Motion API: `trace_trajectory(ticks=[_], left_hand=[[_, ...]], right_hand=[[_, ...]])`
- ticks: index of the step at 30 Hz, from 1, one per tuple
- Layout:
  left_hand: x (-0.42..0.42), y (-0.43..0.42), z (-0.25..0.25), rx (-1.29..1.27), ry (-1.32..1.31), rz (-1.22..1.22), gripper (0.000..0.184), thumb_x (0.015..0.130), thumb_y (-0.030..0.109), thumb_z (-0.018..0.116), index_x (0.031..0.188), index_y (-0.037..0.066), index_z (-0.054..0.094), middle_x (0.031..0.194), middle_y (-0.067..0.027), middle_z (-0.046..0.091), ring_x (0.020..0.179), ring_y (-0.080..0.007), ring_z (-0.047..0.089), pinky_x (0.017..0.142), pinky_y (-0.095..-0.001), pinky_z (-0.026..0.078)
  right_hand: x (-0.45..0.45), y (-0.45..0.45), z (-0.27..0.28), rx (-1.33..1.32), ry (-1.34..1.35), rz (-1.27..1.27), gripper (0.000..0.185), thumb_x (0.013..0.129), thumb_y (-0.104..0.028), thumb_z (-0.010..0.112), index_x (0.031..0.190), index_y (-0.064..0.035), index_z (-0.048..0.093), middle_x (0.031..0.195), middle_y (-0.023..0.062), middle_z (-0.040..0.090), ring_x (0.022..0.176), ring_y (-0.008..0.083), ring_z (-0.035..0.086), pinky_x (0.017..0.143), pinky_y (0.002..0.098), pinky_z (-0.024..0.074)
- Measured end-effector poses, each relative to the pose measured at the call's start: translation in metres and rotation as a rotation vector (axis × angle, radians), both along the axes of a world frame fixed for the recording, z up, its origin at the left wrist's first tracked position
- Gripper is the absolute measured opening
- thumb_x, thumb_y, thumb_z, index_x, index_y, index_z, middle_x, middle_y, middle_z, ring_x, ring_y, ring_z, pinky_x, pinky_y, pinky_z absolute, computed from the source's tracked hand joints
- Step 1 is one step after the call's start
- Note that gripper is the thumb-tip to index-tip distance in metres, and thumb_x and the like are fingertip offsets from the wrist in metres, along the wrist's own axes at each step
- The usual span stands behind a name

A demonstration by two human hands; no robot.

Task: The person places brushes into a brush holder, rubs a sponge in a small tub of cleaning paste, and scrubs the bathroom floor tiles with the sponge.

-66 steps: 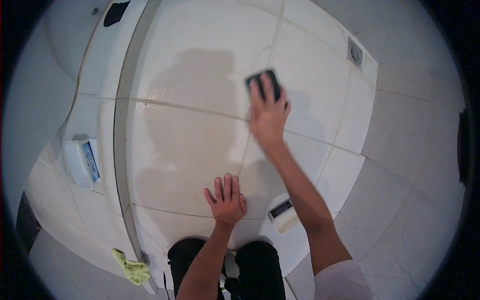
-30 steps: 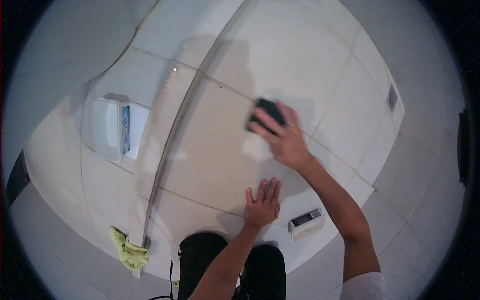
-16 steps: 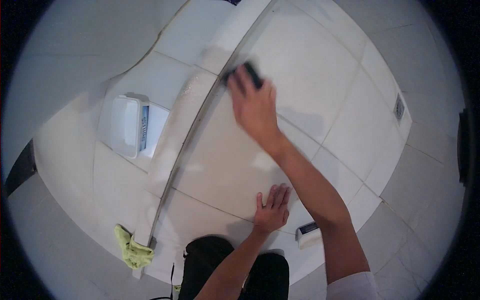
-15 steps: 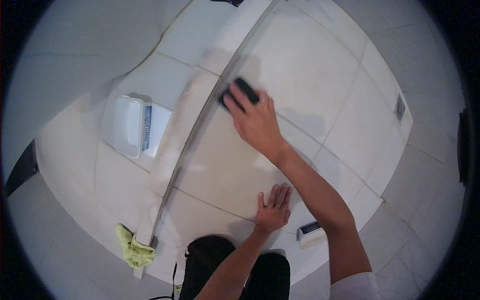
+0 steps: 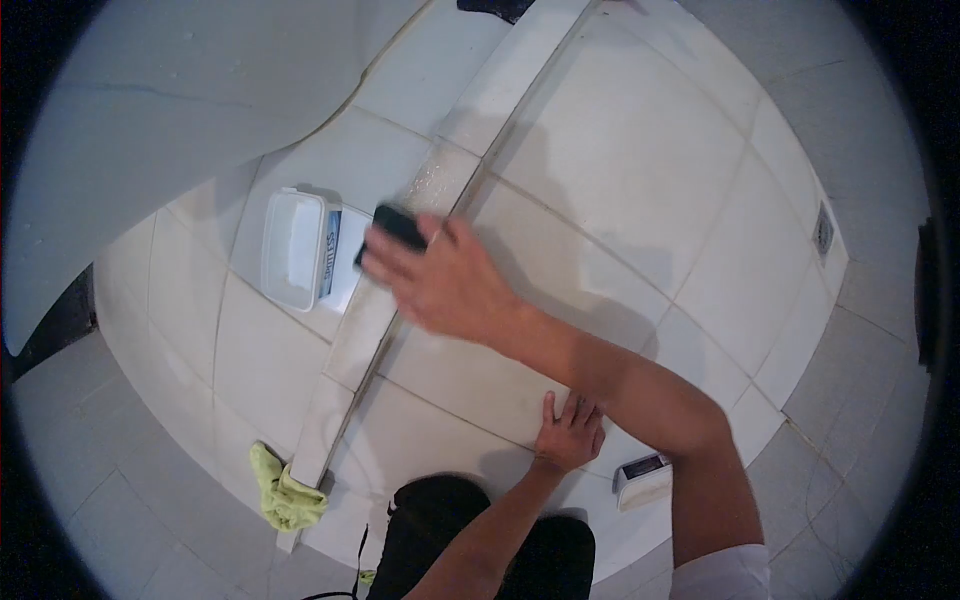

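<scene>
My right hand (image 5: 445,280) is blurred by motion, its fingers closed round a black sponge-like block (image 5: 397,226). The block is over the raised tiled ledge (image 5: 345,365), close to the right side of an open white plastic tub (image 5: 292,250) with a blue label. Wet drops or suds show on the ledge just above the block. My left hand (image 5: 568,440) lies flat on the tiled floor (image 5: 440,385) with its fingers apart, and the right forearm partly covers its fingertips.
A yellow-green cloth (image 5: 290,500) drapes over the ledge's near end. A white container with a dark label (image 5: 642,483) stands by the right elbow. A floor drain (image 5: 824,230) is at far right, and a large pale curved surface (image 5: 180,110) fills the upper left.
My right hand has moved left and down with the black block, from the floor beside the ledge to the ledge itself. The view has shifted slightly; my left hand stays on the floor.
</scene>
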State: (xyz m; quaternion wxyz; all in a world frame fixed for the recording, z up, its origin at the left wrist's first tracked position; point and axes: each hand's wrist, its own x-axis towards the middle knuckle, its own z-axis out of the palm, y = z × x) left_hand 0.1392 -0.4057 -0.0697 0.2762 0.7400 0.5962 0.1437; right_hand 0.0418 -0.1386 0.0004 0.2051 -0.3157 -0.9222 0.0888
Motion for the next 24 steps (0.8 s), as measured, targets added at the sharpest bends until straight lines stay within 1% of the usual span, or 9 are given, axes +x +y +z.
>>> trace_trajectory(ticks=[2,4,6,8,11,15,18,20,24], left_hand=[[-0.002,-0.001,-0.002,0.016,-0.032,0.019,0.064,0.084,0.033,0.047,0.145,0.017,0.036,0.154,-0.0005,0.025,0.141,-0.0217,0.022,0.103,-0.0592,0.024],[-0.005,0.016,0.016,-0.048,0.076,-0.076,0.056,0.084,0.032,0.049,0.137,0.015,0.046,0.151,-0.0048,0.03,0.14,-0.027,0.024,0.103,-0.0643,0.018],[-0.006,0.017,0.019,-0.062,0.072,-0.073,0.057,0.085,0.032,0.048,0.139,0.015,0.044,0.152,-0.0043,0.029,0.14,-0.0268,0.023,0.104,-0.0634,0.018],[-0.008,0.02,0.017,-0.054,0.072,-0.078,0.059,0.086,0.032,0.046,0.142,0.015,0.041,0.152,-0.0037,0.029,0.141,-0.0267,0.023,0.104,-0.0624,0.017],[-0.004,0.014,0.013,-0.035,0.071,-0.071,0.058,0.085,0.033,0.048,0.14,0.014,0.043,0.152,-0.0041,0.03,0.141,-0.0262,0.021,0.103,-0.0632,0.018],[-0.003,0.011,0.009,0.019,0.053,-0.018,0.066,0.084,0.032,0.046,0.147,0.018,0.031,0.155,0.0006,0.021,0.143,-0.0208,0.017,0.104,-0.0587,0.023],[-0.004,0.015,0.013,-0.011,0.07,-0.048,0.061,0.084,0.032,0.047,0.143,0.017,0.038,0.152,-0.0018,0.028,0.142,-0.024,0.02,0.103,-0.0616,0.021],[-0.004,0.017,0.017,-0.041,0.098,-0.072,0.058,0.084,0.033,0.048,0.138,0.015,0.045,0.149,-0.0041,0.034,0.14,-0.027,0.024,0.102,-0.0641,0.019],[-0.004,0.017,0.018,-0.009,0.108,-0.054,0.059,0.083,0.034,0.048,0.14,0.016,0.044,0.15,-0.0035,0.032,0.142,-0.0257,0.02,0.105,-0.0624,0.016]], right_hand=[[0.019,0.022,-0.013,0.009,0.039,0.15,0.045,0.074,-0.029,0.064,0.118,-0.0219,0.061,0.128,0.0008,0.054,0.108,0.031,0.053,0.089,0.047,0.044],[0.033,0.089,-0.028,0.135,-0.192,-0.043,0.038,0.081,-0.028,0.058,0.119,-0.0191,0.061,0.128,0.0035,0.054,0.11,0.0321,0.052,0.088,0.0475,0.0437],[0.067,0.17,-0.039,0.186,0.101,-0.233,0.035,0.085,-0.03,0.055,0.117,-0.0172,0.06,0.126,0.0045,0.056,0.104,0.0355,0.053,0.084,0.0531,0.0444],[0.077,0.196,-0.014,-0.089,0.128,-0.494,0.051,0.091,-0.032,0.049,0.136,-0.0088,0.044,0.14,0.0166,0.042,0.124,0.0365,0.043,0.101,0.0644,0.0256],[0.039,0.158,-0.044,0.207,0.116,-0.788,0.039,0.087,-0.03,0.052,0.124,-0.016,0.057,0.131,0.0071,0.052,0.108,0.0426,0.048,0.085,0.0544,0.0429],[0.024,0.025,-0.015,-0.008,0.011,-0.206,0.05,0.081,-0.034,0.062,0.127,-0.0179,0.055,0.141,0.0046,0.042,0.114,0.0412,0.044,0.09,0.0536,0.0431],[0.06,0.049,-0.023,-0.058,0.079,0.041,0.05,0.079,-0.034,0.064,0.126,-0.0182,0.055,0.141,0.0022,0.043,0.115,0.0347,0.047,0.091,0.0502,0.0443],[0.075,0.098,-0.027,0.082,0.082,-0.101,0.047,0.08,-0.03,0.063,0.124,-0.0168,0.056,0.136,0.0042,0.049,0.114,0.0228,0.053,0.095,0.0443,0.0422],[0.105,0.172,-0.029,0.144,0.318,-0.674,0.041,0.086,-0.031,0.055,0.122,-0.0124,0.058,0.135,0.0087,0.05,0.112,0.0323,0.052,0.094,0.047,0.0381]])
